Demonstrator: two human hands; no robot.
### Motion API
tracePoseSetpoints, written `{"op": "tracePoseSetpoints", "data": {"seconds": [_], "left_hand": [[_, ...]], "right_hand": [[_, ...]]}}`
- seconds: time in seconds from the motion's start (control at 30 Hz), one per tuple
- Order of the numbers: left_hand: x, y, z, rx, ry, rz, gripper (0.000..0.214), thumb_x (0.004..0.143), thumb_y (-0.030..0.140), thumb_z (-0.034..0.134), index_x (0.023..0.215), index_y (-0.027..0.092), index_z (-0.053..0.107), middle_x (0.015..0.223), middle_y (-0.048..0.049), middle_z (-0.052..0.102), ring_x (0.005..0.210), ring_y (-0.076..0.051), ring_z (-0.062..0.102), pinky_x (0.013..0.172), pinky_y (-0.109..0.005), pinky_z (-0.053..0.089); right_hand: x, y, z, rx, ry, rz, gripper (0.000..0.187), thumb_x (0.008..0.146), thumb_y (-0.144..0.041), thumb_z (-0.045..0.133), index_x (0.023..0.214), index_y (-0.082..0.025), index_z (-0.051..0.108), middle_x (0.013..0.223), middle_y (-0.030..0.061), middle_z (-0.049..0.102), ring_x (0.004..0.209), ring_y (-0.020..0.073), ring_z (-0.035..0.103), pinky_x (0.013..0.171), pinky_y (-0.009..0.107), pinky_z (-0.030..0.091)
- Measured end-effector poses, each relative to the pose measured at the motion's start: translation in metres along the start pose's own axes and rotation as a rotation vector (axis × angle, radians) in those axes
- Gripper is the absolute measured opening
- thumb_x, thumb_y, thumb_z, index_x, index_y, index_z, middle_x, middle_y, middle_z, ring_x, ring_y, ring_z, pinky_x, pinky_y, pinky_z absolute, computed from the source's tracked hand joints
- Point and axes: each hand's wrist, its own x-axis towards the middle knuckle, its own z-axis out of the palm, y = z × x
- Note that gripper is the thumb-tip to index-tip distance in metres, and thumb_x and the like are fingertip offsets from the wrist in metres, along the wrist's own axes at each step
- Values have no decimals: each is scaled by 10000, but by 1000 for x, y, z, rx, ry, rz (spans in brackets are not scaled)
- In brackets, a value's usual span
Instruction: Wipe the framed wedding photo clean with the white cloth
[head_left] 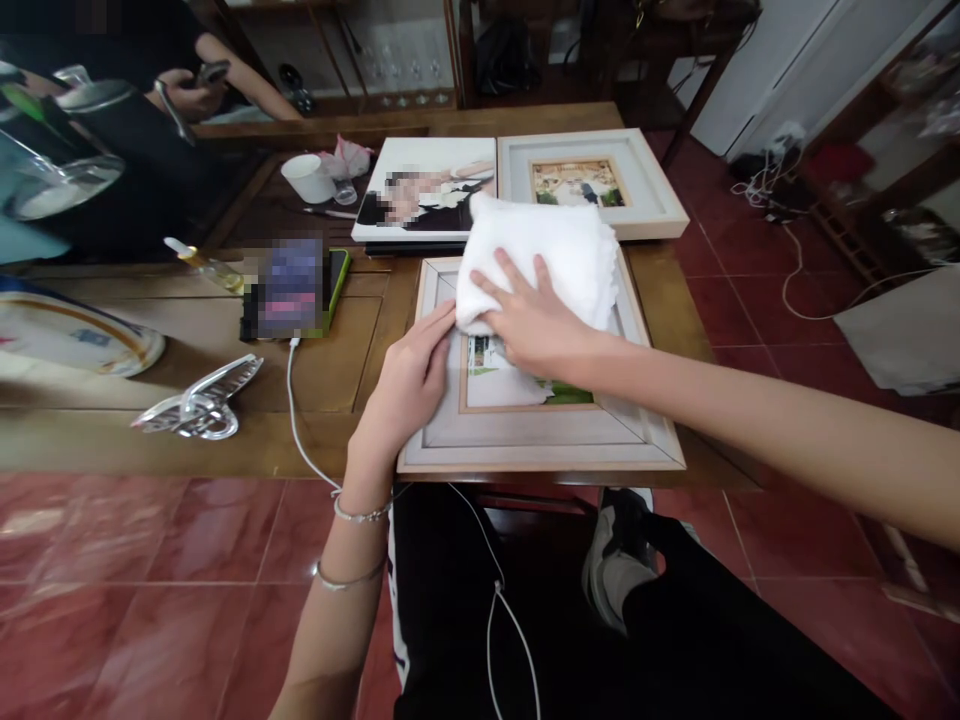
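A white picture frame (540, 455) lies flat at the table's near edge, with a small photo (502, 388) partly showing inside its inner border. My right hand (536, 315) presses down on a folded white cloth (559, 235), fingers spread over its top and the thumb tucked at its lower left edge. The cloth hides the frame's upper part. On the frame's left side rests my left hand (412, 375), its fingers stretched out, the tips against the cloth's edge.
Behind are a second frame (637, 190) and a white-edged photo panel (442, 150). At left stand a paper cup (307, 178), a phone (337, 290) with a white cable (296, 400), a dropper bottle (214, 270) and a hair claw (202, 400). A person holds a phone across the table.
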Motion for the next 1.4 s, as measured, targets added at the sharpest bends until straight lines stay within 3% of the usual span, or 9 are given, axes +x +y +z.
{"op": "tracePoseSetpoints", "data": {"seconds": [0.17,0.3,0.4,0.53,0.63,0.9,1.1,1.27,1.4], "left_hand": [[0,-2,0,7,31,3,449,1041,206,380,1426,130,599,1514,-146,599,1427,-245,563,1236,-485,430],[0,-2,2,0,-10,-9,445,1032,199,380,1401,192,630,1524,-92,600,1431,-242,558,1237,-496,432],[1,-3,2,-3,-20,5,422,1033,216,396,1347,177,675,1493,-103,626,1421,-249,569,1234,-489,441],[0,-4,2,9,-38,16,421,1050,258,401,1354,154,675,1485,-123,629,1435,-253,555,1245,-489,429],[0,-5,2,12,-61,15,428,1058,273,399,1379,164,661,1507,-113,610,1457,-260,531,1257,-511,407],[-1,0,1,-33,1,-20,499,1116,379,316,1519,158,509,1523,-131,595,1433,-256,556,1242,-477,421],[-3,7,-4,-55,101,-92,559,1132,508,250,1641,278,256,1610,-62,509,1491,-236,487,1269,-470,384],[-1,3,-2,-88,128,-149,580,1130,502,238,1635,217,249,1590,-66,531,1460,-234,527,1232,-463,451],[0,-3,0,-55,117,-112,538,1129,452,262,1621,236,303,1552,-65,576,1427,-246,564,1208,-451,469]], "right_hand": [[-35,-36,-1,24,-83,-107,487,931,-65,518,1390,-116,672,1707,211,256,1578,508,126,1187,800,221],[-70,-55,-17,81,-209,-258,436,852,-125,684,1280,-177,747,1667,199,353,1559,503,228,1164,785,307],[-91,-57,-33,125,-347,-313,487,762,-126,774,1243,-201,762,1644,171,405,1538,474,317,1158,723,399],[-106,-46,-37,221,-283,-241,365,766,-78,710,1087,-221,807,1555,117,543,1476,411,460,1118,593,513],[-101,-30,-27,194,-218,-171,409,818,-31,567,1116,-194,795,1575,99,522,1495,372,446,1120,560,517],[-30,11,-11,-36,-72,47,634,860,-3,469,1477,-97,583,1724,159,233,1591,467,162,1169,770,313],[-8,-33,-9,35,-86,-45,534,883,-42,557,1387,-164,686,1723,165,251,1581,513,115,1176,821,232],[-36,-80,-18,52,-130,-148,403,948,-117,534,1288,-143,749,1641,216,407,1527,545,272,1122,795,366],[-59,-94,-19,50,-161,-240,366,994,-196,506,1239,-136,772,1607,245,438,1507,554,307,1085,785,416]]}}
